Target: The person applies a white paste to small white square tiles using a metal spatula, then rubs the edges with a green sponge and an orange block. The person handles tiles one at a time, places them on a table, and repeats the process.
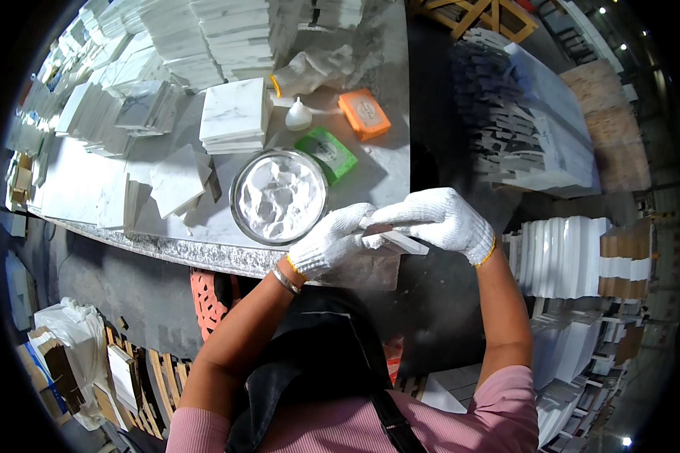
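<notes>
Both my hands wear white knitted gloves with yellow cuffs and meet just past the table's front edge. My left hand (334, 238) is closed on a thin white stone tile (406, 242), which shows nearly edge-on. My right hand (447, 220) is bent over the tile's upper side, its fingers pressed together toward the left fingertips. A small pinkish-brown strip (378, 227) shows between the fingers; what it is I cannot tell. Left of my left hand stands a round metal bowl (236, 198) with lumpy white material in it. A green box (328, 155) lies against the bowl's far right rim.
Farther back on the table (242, 234) are an orange box (364, 114), a small white squeeze bottle (298, 115) and a loose glove (317, 68). Grey-veined tiles (234, 113) are stacked at the left and back. Beyond the table's right edge stand stacked stone slabs (555, 113).
</notes>
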### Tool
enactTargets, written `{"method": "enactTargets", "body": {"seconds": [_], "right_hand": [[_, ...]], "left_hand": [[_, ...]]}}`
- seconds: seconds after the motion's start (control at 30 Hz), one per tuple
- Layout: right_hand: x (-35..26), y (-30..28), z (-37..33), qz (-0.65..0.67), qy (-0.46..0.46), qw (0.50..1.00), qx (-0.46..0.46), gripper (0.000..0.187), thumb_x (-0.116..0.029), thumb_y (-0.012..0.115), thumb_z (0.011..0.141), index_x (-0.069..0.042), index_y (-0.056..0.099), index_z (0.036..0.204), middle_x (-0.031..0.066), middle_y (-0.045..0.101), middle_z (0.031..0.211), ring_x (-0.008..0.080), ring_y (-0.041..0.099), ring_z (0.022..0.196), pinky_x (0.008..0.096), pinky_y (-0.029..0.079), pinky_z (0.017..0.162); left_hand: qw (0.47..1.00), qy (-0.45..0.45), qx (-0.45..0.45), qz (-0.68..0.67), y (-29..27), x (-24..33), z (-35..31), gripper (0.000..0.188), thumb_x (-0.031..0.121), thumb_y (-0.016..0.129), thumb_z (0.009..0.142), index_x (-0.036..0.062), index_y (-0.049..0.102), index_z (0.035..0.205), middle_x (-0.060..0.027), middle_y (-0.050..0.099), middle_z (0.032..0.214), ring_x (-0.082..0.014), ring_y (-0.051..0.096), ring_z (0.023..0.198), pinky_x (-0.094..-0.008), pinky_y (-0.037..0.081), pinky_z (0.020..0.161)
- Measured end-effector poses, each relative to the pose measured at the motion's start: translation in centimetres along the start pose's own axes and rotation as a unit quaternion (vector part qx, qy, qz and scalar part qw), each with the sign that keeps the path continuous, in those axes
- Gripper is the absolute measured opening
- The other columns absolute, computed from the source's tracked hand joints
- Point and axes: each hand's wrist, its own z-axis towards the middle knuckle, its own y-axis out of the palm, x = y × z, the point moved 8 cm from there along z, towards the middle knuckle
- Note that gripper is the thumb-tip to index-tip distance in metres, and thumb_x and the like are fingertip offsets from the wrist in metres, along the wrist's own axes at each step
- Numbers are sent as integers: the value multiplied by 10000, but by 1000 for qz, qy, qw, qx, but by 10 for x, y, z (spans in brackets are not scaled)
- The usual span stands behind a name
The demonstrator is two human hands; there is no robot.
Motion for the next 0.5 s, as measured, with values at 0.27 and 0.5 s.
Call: {"method": "enactTargets", "body": {"seconds": [0.27, 0.5], "right_hand": [[7, 4, -7, 2, -8, 1000, -10, 411, -39, 739, 776, -149, 776, 1170, 125, 715, 856, 297, 670, 740, 369, 522, 691], [-1, -2, -24, -54, 3, 999, -1, 338, -56, 762, 790, -140, 794, 1116, 122, 698, 800, 279, 629, 665, 364, 500, 649]], "left_hand": [[1000, 15, -17, -13, 2, 1, 0, 256, 21, 668, 908, 19, 654, 1163, -81, 657, 1069, -177, 643, 1005, -298, 505, 891], [999, 43, -16, 0, 1, 8, -1, 255, 48, 677, 914, 26, 684, 1169, -60, 677, 1050, -161, 650, 1013, -305, 508, 906]]}}
